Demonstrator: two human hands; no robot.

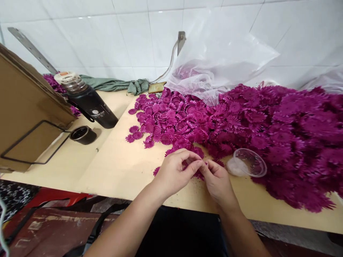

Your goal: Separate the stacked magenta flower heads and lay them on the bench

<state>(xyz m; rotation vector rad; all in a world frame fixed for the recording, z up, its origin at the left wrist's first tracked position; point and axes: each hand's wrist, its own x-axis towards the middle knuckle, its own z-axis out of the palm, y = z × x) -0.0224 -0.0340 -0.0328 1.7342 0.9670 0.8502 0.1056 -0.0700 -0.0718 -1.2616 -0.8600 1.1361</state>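
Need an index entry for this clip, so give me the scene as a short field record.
left hand: fingertips meeting the right hand's, over the table
right hand: thumb and finger pinched together; anything held is mostly hidden
pile: purple flower-shaped pieces, heaped mainly ahead and to the right
right of hands: clear plastic tub, whitish contents, beside the pile
behind pile: translucent plastic bag against white tiled wall
left side: black bottle marked FASHION CUP, dark cup, cardboard

Flowers (281, 139) are looking matt and rough, the tub (237, 167) is showing glossy plastic, tiles (128, 39) are gleaming smooth, and the box (25, 103) is showing cardboard.
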